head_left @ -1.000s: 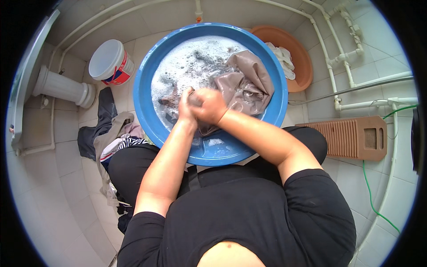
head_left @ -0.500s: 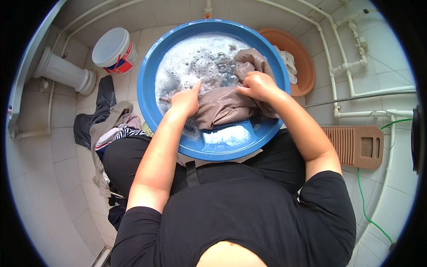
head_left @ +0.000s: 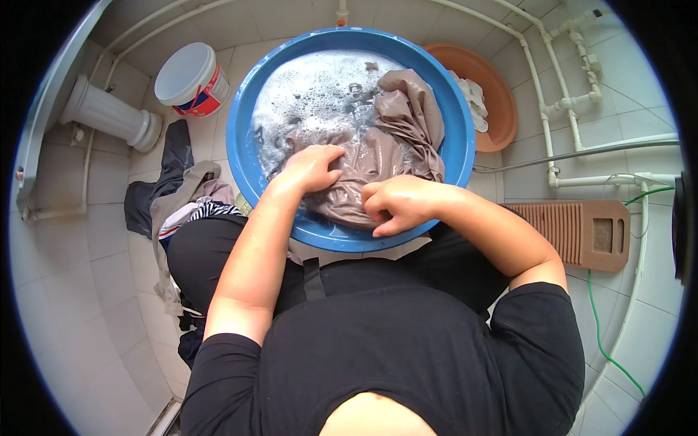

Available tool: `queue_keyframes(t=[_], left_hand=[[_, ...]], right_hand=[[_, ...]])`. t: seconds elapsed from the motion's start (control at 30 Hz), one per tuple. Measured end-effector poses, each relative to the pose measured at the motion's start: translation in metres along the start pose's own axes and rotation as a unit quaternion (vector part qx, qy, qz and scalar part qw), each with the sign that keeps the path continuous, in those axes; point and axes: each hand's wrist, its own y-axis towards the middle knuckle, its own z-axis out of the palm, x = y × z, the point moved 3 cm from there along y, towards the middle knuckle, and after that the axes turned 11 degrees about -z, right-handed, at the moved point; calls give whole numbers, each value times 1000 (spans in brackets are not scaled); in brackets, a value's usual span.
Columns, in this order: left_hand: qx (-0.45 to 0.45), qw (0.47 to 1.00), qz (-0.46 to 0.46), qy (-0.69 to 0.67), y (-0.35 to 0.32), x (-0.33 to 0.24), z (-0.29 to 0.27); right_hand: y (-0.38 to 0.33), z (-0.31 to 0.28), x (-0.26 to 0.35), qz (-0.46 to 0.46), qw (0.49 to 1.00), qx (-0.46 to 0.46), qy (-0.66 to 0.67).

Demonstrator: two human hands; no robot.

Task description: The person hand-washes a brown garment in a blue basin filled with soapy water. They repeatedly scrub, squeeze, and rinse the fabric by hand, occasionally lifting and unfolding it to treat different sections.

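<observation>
A wet taupe garment [head_left: 378, 156] lies bunched in a large blue basin [head_left: 242, 174] of sudsy water [head_left: 313, 87]. Its folds climb toward the basin's right wall, and part of it is under the foam. My left hand [head_left: 311, 168] rests on the cloth's left part, index finger stretched out and thumb apart from it; its other fingers are mostly hidden. At the near side of the basin, my right hand [head_left: 400, 203] has its fingers curled onto the garment's near edge, pinching the fabric.
An orange-brown basin [head_left: 502, 109] with white cloth [head_left: 472, 102] stands behind on the right. A brown washboard [head_left: 574, 232] lies to my right, near white pipes [head_left: 542, 109] and a green cord [head_left: 596, 320]. On the left are a white bucket [head_left: 189, 76] and piled clothes [head_left: 171, 189].
My right hand has come nearer to me, from the far folds to the garment's near edge. The cloth now covers the basin's ribbed near part. My left hand has turned, its fingers now pointing right.
</observation>
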Motion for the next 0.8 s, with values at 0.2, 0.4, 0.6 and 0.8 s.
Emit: queue_keyframes(t=[0.2,0.4,0.6,0.8], left_hand=[[164,950,-203,174,-9,-6,-29],[188,957,-104,193,-32,-7,-42],[51,905,64,-418,-15,25,-67],[-104,405,-127,-899,20,61,-34]], right_hand=[[-22,-2,-29,271,953,-90,-106],[-3,-43,-19,227,967,13,-116],[-2,-95,-86,207,905,-357,101],[69,-64,-163,328,869,-369,-27]])
